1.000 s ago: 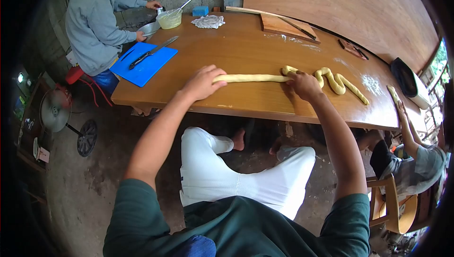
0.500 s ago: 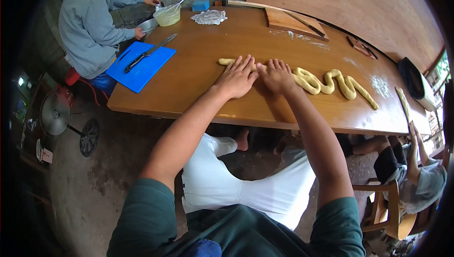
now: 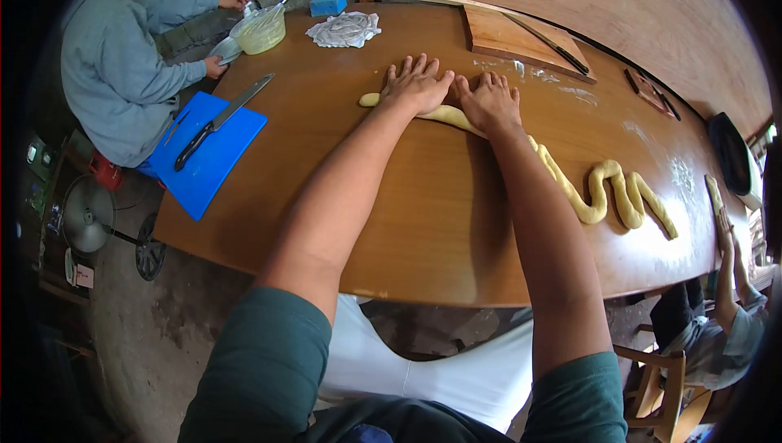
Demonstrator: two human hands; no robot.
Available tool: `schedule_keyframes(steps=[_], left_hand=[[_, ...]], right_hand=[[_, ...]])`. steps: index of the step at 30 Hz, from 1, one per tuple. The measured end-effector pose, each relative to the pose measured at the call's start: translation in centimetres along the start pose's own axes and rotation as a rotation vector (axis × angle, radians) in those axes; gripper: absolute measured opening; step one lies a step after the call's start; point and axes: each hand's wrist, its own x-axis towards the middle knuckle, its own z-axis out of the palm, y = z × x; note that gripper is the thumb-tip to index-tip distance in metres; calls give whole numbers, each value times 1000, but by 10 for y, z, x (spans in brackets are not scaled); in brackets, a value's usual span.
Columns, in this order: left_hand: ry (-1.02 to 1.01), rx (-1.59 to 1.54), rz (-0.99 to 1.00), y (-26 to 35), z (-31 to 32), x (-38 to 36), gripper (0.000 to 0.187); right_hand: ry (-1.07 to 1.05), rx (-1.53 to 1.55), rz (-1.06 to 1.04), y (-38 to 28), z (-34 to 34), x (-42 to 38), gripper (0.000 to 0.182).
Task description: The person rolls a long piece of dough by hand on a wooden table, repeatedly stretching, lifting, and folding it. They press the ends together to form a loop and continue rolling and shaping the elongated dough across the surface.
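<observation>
A long pale-yellow rope of dough point(image 3: 450, 116) lies on the brown wooden table point(image 3: 391, 223). Its left end pokes out past my left hand point(image 3: 418, 89), which rests flat over it with the fingers apart. Close beside, thumbs nearly touching, my right hand point(image 3: 491, 105) is spread over the rope with its fingers pointing away from me. Past my right forearm the dough runs on in loose, wavy bends toward the right side of the table. My palms hide part of the rope, and my right forearm covers another stretch.
At left, a knife point(image 3: 220, 124) lies on a blue cutting board point(image 3: 199, 190). A person in grey handles a bowl point(image 3: 259, 33) there. A cloth point(image 3: 344, 29), a blue block point(image 3: 327, 4) and a wooden board point(image 3: 521, 46) lie at the back. Another person's hands point(image 3: 725, 227) touch dough at right.
Both hands have moved forward, away from me, across the table with the dough beneath them. The view has tilted, and the wavy stretch of dough appears lower and farther right.
</observation>
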Motion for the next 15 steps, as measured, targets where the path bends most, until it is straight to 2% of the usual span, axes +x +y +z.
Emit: schedule_keyframes(steps=[5,7,11,13,15], left_hand=[[89,33,-39,-9,7,56,74],[135,37,21,-12,7,61,72],[152,92,58,-12,3,37,73],[44,184,29,-8,0,6,75],[27,186,54,-9,-3,-17,77]], right_hand=[[67,-55,-91,10,22,57,81],[95,-54,-121,11,25,64,81],[84,-26,-152,8,12,48,76],[-55,56,-225,5,-1,26,71],[-85,53,-222,3,-5,3,67]])
